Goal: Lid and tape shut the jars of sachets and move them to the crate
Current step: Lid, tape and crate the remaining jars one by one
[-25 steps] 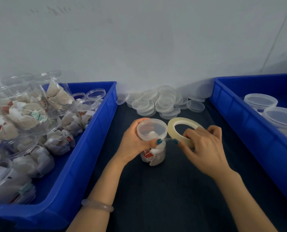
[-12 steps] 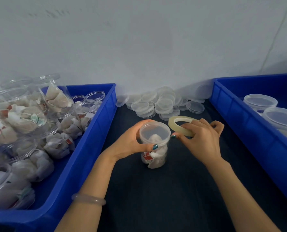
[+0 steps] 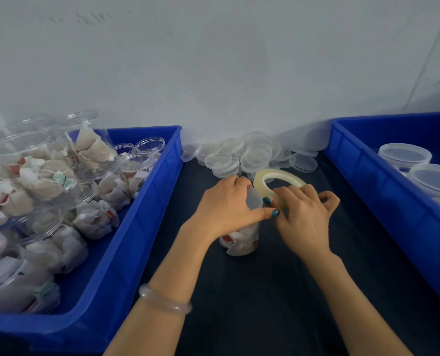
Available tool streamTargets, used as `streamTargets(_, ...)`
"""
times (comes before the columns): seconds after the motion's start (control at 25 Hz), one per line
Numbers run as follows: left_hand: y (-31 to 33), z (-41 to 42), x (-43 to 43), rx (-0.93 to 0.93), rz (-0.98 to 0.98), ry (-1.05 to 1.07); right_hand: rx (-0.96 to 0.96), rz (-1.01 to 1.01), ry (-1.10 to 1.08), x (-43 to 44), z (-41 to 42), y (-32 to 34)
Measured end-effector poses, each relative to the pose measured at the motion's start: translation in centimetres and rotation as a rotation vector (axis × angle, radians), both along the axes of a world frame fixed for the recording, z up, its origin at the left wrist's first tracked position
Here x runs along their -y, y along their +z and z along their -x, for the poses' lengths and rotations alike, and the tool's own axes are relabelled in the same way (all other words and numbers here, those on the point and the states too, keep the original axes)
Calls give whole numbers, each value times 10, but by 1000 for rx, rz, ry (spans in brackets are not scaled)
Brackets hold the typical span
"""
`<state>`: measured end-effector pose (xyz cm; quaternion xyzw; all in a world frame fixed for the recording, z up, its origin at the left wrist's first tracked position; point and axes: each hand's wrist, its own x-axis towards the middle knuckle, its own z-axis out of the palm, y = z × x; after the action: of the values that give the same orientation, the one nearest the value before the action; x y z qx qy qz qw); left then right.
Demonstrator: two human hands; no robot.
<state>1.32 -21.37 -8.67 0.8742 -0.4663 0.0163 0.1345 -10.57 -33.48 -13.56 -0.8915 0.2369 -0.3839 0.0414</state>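
Hands (image 3: 229, 209) (image 3: 306, 217), tape roll (image 3: 258, 185) shifted over jar (image 3: 242, 241); lids (image 3: 255, 156) behind.

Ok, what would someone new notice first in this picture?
Both hands meet at centre on a jar of sachets: the left hand grips its lid, the right hand holds a tape roll. A blue bin heaped with jars sits left; loose lids pile by the wall.
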Motion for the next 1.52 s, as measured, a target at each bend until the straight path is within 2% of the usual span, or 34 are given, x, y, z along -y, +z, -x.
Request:
streamTargets(0.24, 1, -6, -8, -45, 75, -52, 24, -96, -131, -19, -19, 1)
streamTargets(0.44, 10, 1, -1, 1, 64, -28, 16, -119, -192, -17, -30, -3)
streamTargets(0.56, 2, 17, -5, 13, 102, -112, -87, -366, -427, 26, -28, 13)
streamTargets(0.6, -1, 19, -9, 0, 104, -112, -79, -380, -406, 39, -24, 20)
streamTargets(0.68, 0, 14, -11, -21, 109, -82, -73, -207, -222, 49, -17, 22)
streamTargets(0.76, 4, 12, -9, -41, 84, -64, -198, -148, -95, 38, -8, 17)
streamTargets(0.92, 6, 20, 4, -79, 64, 57, -504, -68, -32, 14, 15, -20)
streamTargets(1.0, 7, 21, 9, -79, 87, 133, -584, -45, -12, 8, 20, -33)
streamTargets(1.08, 5, 21, 10, -120, 137, 187, -579, -113, 100, 5, 22, -42)
streamTargets(1.16, 1, 19, 6, -225, 255, 189, -433, -356, 284, -2, 25, -38)
streamTargets(1.24, -6, 15, 0, -502, 622, 182, -218, -666, 524, -14, 26, -30)
streamTargets(1.32, -16, 14, -6, -873, 1047, 200, -130, -728, 635, -32, 20, -24)
streamTargets(1.36, -23, 13, -10, -1039, 1164, 236, -98, -739, 631, -41, 15, -22)
streamTargets(1.4, -31, 14, -13, -1181, 1201, 281, -63, -754, 594, -46, 9, -20)
streamTargets(1.44, -39, 15, -16, -1273, 1159, 335, -29, -764, 548, -51, 5, -19)
streamTargets(1.52, -54, 15, -18, -1324, 972, 385, 48, -752, 487, -60, -1, -17)
